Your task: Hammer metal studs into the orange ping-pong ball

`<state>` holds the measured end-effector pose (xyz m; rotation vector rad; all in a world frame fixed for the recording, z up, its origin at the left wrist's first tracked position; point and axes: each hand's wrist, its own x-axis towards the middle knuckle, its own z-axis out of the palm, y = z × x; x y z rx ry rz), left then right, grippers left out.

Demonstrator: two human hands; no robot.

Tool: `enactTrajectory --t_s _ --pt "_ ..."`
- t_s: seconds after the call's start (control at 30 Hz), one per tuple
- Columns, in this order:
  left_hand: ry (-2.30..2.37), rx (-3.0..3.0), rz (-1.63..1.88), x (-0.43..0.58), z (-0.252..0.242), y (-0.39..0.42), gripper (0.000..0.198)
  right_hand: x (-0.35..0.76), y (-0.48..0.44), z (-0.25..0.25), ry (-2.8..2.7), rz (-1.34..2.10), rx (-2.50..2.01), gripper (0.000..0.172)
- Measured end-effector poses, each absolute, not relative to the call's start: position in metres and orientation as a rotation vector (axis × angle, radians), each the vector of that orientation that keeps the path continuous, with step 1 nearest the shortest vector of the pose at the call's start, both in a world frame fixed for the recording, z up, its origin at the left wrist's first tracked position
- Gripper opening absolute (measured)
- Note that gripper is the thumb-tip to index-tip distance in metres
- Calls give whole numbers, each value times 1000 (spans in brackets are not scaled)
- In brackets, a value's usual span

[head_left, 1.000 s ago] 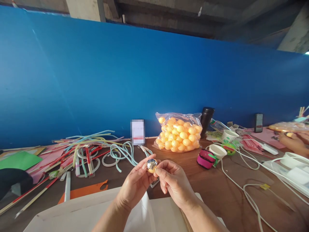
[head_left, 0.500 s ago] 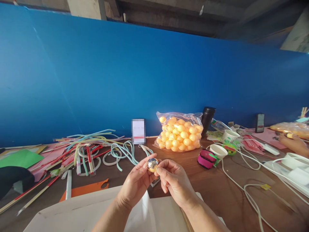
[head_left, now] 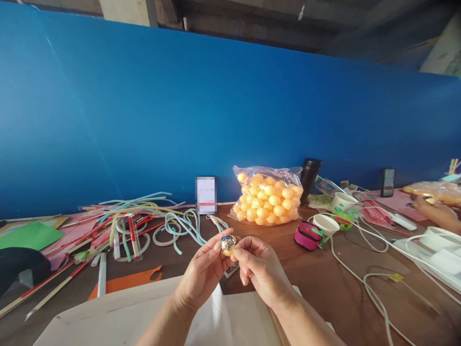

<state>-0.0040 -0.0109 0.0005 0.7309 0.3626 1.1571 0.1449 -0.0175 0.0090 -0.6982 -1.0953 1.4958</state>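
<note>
Centrally in the head view, the left hand grips a shiny silver-and-orange ball between thumb and fingers, while the right hand pinches its right edge. Beyond them, a clear bag of orange balls stands on the brown table.

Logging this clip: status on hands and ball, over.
Left hand holds shiny ball; right hand at its lower edge. Ball raised off tabletop. Bag of orange balls beyond, apart from both hands.
</note>
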Motion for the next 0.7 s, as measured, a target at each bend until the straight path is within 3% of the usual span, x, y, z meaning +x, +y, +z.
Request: enactTrajectory --t_s 0.7 --pt "368 733 1146 -3 0 -10 35 146 -17 11 -1095 1505 -714 17"
